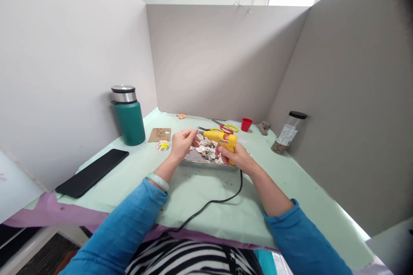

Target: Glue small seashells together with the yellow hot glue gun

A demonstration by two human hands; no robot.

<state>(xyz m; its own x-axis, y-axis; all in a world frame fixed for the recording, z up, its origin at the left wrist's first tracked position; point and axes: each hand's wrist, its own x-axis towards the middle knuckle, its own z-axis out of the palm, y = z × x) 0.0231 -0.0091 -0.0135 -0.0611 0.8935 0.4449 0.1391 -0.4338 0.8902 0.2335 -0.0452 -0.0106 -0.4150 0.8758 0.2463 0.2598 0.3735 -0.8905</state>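
Two bare hands meet near the middle of the frame, over a shallow tray of shells. The right hand is wrapped round the grip of a yellow glue gun, its nozzle aimed toward the left of the frame. Just beside that nozzle, the left hand has thumb and forefinger drawn together at the tips; from where I stand I can't tell whether anything sits between them. The gun is above the tray, which is partly hidden behind both hands.

As for room, pale green cloth runs from the tray down to a purple edge at the lower part of the frame, with the gun's black cord curving across it. Grey panels wall in the left, the back and the right. Left of the left hand lie a small disc with a yellow star and a brown card, with a green bottle farther left. Behind the gun are scissors and a red cup; a black-lidded jar leans by the right panel.
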